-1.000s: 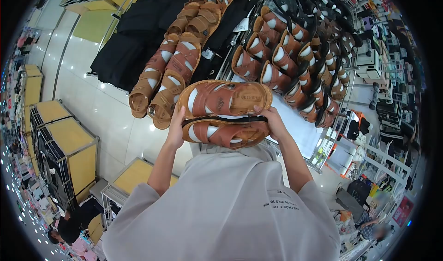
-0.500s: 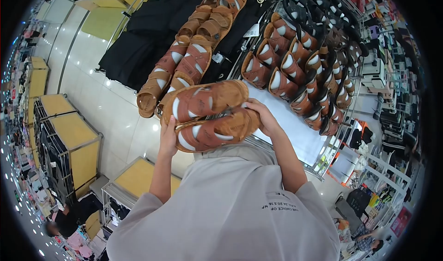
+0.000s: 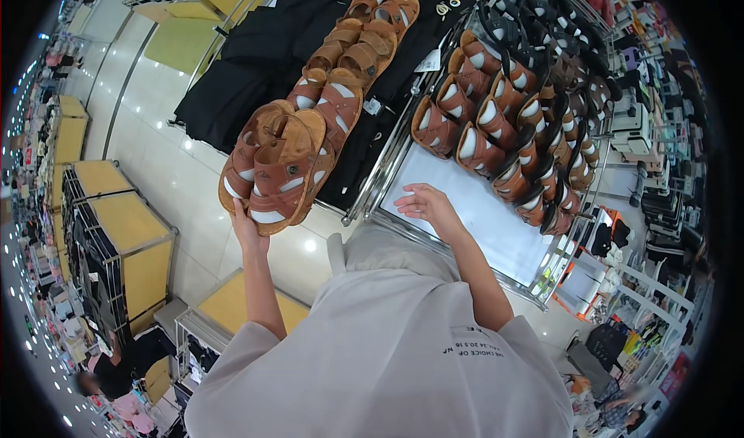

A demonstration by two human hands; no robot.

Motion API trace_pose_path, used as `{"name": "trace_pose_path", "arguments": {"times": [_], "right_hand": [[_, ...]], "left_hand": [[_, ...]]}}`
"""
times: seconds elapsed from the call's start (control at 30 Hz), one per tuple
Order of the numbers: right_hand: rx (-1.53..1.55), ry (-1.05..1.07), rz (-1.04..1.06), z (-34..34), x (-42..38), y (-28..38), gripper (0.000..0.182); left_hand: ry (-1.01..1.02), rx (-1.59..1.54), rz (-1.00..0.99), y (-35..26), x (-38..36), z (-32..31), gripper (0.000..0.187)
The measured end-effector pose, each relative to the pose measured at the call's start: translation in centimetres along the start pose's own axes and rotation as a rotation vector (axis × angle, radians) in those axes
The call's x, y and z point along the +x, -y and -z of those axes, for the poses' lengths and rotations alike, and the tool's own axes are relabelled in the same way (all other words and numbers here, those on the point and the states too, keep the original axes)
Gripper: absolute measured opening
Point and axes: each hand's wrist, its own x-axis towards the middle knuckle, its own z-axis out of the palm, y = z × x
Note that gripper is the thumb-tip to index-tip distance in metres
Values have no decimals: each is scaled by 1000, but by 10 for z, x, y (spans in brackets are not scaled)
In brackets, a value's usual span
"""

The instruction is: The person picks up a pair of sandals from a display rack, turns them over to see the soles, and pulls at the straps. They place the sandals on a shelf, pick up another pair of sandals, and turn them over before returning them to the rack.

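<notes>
My left hand (image 3: 251,229) grips a pair of brown sandals (image 3: 280,181) at the near end, thumb on top. The sandals have crossed straps, with white filling showing between them. They overlap the near end of a row of brown sandals (image 3: 339,111) lying on black folded clothes (image 3: 232,89). My right hand (image 3: 432,210) holds nothing, its fingers apart over the white board (image 3: 473,229) of the display rack. Beyond that hand, more brown sandals (image 3: 479,150) stand upright in close rows.
Black sandals (image 3: 535,19) fill the far part of the rack. Its metal rail (image 3: 380,182) runs between the clothes and the white board. Yellow-topped display stands (image 3: 128,221) are at the left, by the shiny tiled floor (image 3: 139,89). A person in black (image 3: 116,372) is at lower left.
The held pair has moved left and turned, its near end now in my left hand. My right hand has let go of it and opened over the white board.
</notes>
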Motion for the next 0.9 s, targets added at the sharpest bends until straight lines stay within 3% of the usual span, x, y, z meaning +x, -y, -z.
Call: {"name": "trace_pose_path", "arguments": {"times": [0.27, 0.67, 0.87, 0.9], "right_hand": [[33, -41, -33, 5, -8, -10, 35], [28, -88, -16, 12, -9, -20, 33], [40, -120, -34, 20, -7, -29, 33], [41, -129, -39, 21, -8, -29, 33]], "left_hand": [[-27, 115, 105, -1, 3, -11, 52], [-166, 324, 16, 17, 31, 24, 50], [-179, 252, 45, 15, 32, 32, 48], [-319, 331, 45, 8, 27, 21, 47]]}}
